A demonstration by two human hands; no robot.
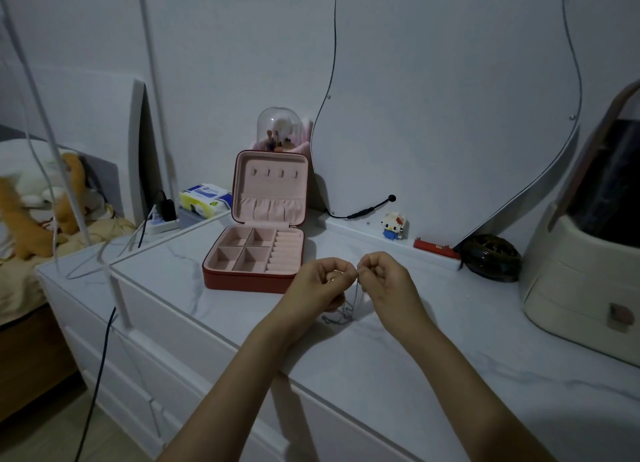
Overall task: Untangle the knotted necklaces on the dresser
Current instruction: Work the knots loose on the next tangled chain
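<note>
A thin silver necklace chain (353, 300) hangs between my two hands above the white marble dresser top (381, 368). Its lower end lies in a small tangled heap (337, 318) on the surface. My left hand (320, 281) pinches the chain at its fingertips, and a small gold ring-like piece shows in its fingers. My right hand (384, 279) pinches the same chain a finger's width to the right. Both hands are raised slightly above the dresser, thumbs and forefingers nearly touching.
An open red jewellery box (258, 250) with pink lining stands just behind my left hand. A toy figure (393, 224), a red item (434, 246) and a dark round helmet-like object (491, 257) line the back right. A large cream appliance (585, 271) fills the right edge.
</note>
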